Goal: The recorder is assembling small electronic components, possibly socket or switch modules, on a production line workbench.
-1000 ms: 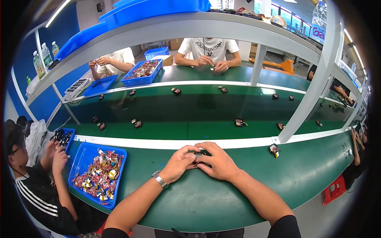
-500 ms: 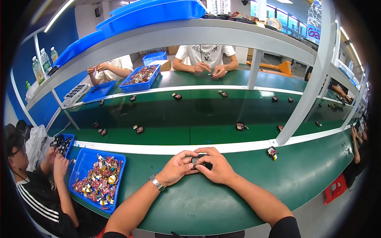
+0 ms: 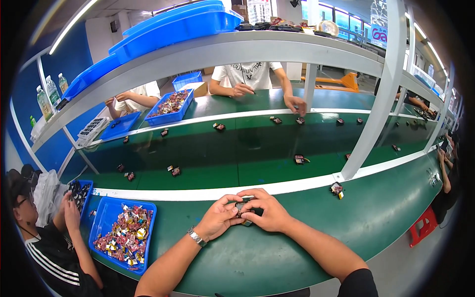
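Observation:
Between my two hands is a small dark electronic part (image 3: 241,206), mostly covered by fingers; a bit of pale yellow shows at its lower edge. My left hand (image 3: 219,216) grips it from the left, thumb and fingers closed round its side. From the right, my right hand (image 3: 267,212) holds its other side, with the thumb and bent fingers pressed on it. Both hands are just above the green bench top, close to the white rail. A similar small part with red and yellow pieces (image 3: 337,189) lies on the bench to the right.
A blue tray (image 3: 153,232) heaped with small red, yellow and white parts stands left of my arms. Past the white rail (image 3: 173,196), a green belt (image 3: 208,163) carries several spaced parts. A shelf post (image 3: 378,104) rises at right. Co-workers sit opposite and at left.
My fingers have shifted on the part, and its yellow bit now shows below. Across the belt, a co-worker has reached out a hand to a part there. The view has tilted slightly.

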